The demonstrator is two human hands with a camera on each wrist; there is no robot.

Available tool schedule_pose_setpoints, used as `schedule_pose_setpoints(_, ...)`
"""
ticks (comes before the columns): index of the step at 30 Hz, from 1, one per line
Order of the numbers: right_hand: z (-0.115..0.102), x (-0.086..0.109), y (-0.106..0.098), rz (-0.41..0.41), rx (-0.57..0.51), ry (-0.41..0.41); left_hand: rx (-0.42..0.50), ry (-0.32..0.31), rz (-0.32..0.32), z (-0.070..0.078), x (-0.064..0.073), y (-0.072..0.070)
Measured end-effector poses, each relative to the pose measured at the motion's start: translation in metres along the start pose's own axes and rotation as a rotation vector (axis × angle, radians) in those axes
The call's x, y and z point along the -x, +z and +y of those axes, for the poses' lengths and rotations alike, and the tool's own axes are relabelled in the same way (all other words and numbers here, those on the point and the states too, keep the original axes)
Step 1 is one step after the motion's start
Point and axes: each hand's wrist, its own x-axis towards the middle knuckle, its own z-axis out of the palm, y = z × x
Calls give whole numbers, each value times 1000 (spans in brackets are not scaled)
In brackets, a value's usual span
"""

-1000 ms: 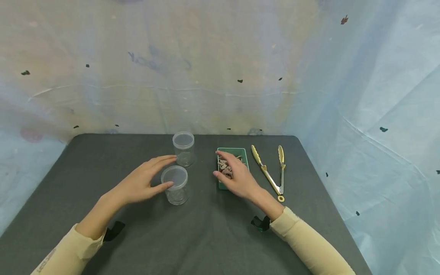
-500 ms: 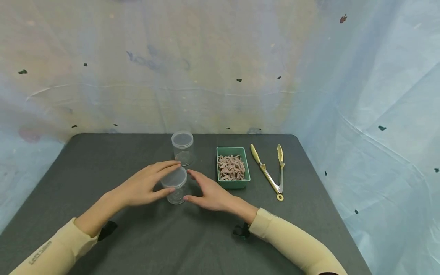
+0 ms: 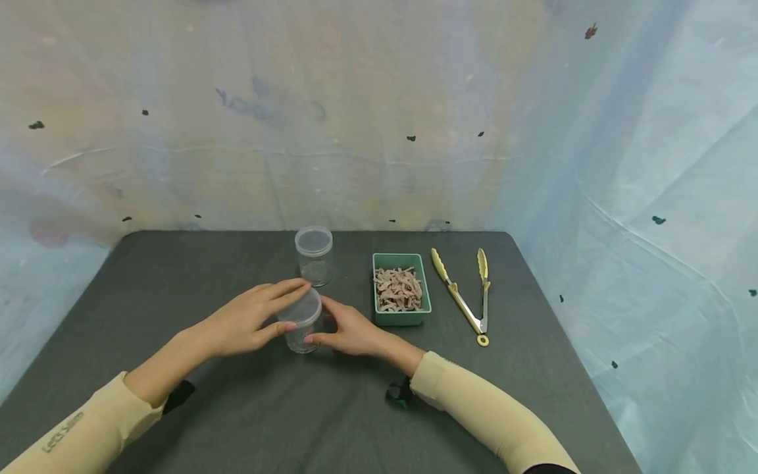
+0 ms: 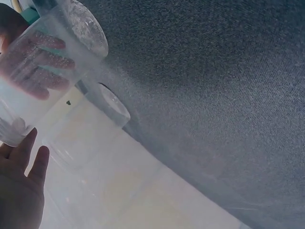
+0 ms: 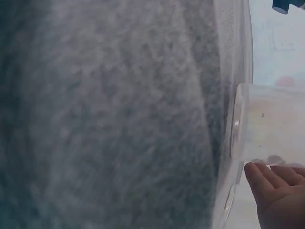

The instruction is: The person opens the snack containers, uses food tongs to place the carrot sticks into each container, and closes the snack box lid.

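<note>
A clear plastic jar (image 3: 299,340) with a translucent lid (image 3: 305,304) stands upright on the dark table, between both hands. My left hand (image 3: 251,320) spans the lid from the left, thumb on its near edge and fingers at its far edge. From the right, my right hand (image 3: 355,331) grips the jar body, thumb toward me. In the left wrist view, the right-hand fingers show through the jar wall. The right wrist view has the right hand (image 5: 280,193) at the clear jar's side (image 5: 274,121). Just behind stands a second lidded jar (image 3: 316,262).
To the right sits a green tray (image 3: 404,318) holding brownish strips (image 3: 399,289). Beyond it lie metal tongs (image 3: 478,321) with cream tips, spread apart. A pale plastic sheet (image 3: 355,131) hangs behind the table (image 3: 195,283).
My right hand has moved left from over the green tray to the near jar and closed round its body. My left hand has settled onto the lid. The second jar and tongs stay put.
</note>
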Motion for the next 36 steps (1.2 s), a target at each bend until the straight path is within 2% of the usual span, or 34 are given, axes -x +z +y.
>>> schedule_pose_setpoints(5,2,-2,-1,-13,8,-2,29,-8,35,0,-1,3)
schedule_pose_setpoints(11,3,-1,0,-13,30,-27,34,7,132,0,1,11)
schedule_pose_setpoints(14,4,0,1,-11,29,-36,58,-32,184,-1,0,16)
schedule_pose_setpoints(16,5,-1,1,-14,26,-33,121,-77,200,-2,0,19)
schedule_pose_setpoints(20,5,-1,2,-15,36,-35,306,-140,178,-3,0,18)
schedule_pose_setpoints(23,6,-1,2,-19,33,-39,431,-103,115,-4,2,11)
schedule_pose_setpoints(26,7,-2,1,-23,18,-39,496,-39,50,-7,3,3)
schedule_pose_setpoints(28,7,-2,1,-25,10,-40,504,-19,26,-8,3,0)
schedule_pose_setpoints(30,7,-2,1,-25,10,-44,483,-16,30,-10,4,-1)
schedule_pose_setpoints(36,4,-2,1,-32,2,-29,412,-26,113,-13,1,2)
